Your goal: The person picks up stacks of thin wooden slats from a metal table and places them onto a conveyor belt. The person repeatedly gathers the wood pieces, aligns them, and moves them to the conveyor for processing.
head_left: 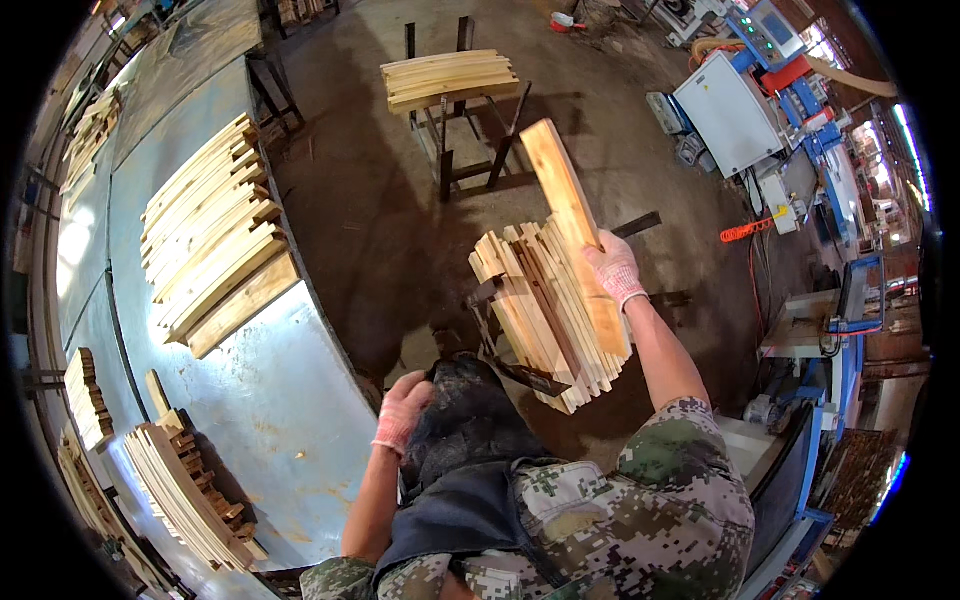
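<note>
My right hand [613, 266], in a pinkish-white work glove, grips a long wooden board [560, 185] by its edge. The board slants over a stack of narrow wooden strips [535, 310], which rests in a dark metal stand [535, 379] in front of me. Its lower end overlaps the strips; the far end sticks out beyond them. My left hand [404, 410], gloved alike, is beside my dark apron [455, 420] near the metal table's edge. Its fingers are curled, and whether anything lies in them is hidden.
At left, a long metal table [290, 400] bears a row of wooden strips [215, 220] and another stack [185, 495]. Ahead stands a metal rack [447, 165] with boards [448, 80] on top. Machinery with a grey cabinet [730, 115] and an orange coiled hose [747, 231] occupies the right.
</note>
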A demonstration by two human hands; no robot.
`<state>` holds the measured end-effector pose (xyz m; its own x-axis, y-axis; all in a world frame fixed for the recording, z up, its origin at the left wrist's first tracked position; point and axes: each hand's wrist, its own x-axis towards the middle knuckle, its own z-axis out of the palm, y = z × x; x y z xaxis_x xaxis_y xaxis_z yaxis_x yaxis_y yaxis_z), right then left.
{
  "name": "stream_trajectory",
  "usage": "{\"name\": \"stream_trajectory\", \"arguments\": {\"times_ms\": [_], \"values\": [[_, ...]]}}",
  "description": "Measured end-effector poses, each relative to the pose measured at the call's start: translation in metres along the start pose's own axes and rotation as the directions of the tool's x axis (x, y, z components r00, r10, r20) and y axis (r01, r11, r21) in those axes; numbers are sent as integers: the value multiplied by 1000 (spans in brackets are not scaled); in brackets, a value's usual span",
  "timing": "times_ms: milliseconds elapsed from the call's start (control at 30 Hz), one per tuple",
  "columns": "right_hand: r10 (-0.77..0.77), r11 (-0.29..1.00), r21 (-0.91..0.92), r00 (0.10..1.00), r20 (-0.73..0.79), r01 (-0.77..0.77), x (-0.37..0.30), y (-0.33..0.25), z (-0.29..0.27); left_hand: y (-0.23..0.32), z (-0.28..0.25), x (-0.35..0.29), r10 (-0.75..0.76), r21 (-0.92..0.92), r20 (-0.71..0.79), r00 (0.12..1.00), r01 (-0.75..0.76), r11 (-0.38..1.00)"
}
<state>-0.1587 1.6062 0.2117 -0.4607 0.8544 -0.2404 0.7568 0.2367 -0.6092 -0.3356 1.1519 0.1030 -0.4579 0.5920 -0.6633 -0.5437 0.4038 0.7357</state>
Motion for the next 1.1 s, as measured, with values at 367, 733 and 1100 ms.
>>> {"name": "stream_trajectory", "arguments": {"times_ms": [367,733,1100], "values": [[364,883,-307,931,-25,-354,-51,153,113,-70,-73,-55,-285,-203,-304,909,231,952],[423,744,-461,876,-233,-483,36,230,33,-54,-46,-30,-353,-167,-281,892,317,934],[622,764,97,769,148,-637,102,363,124,-59,-17,33,-469,-93,-239,850,461,883]]}}
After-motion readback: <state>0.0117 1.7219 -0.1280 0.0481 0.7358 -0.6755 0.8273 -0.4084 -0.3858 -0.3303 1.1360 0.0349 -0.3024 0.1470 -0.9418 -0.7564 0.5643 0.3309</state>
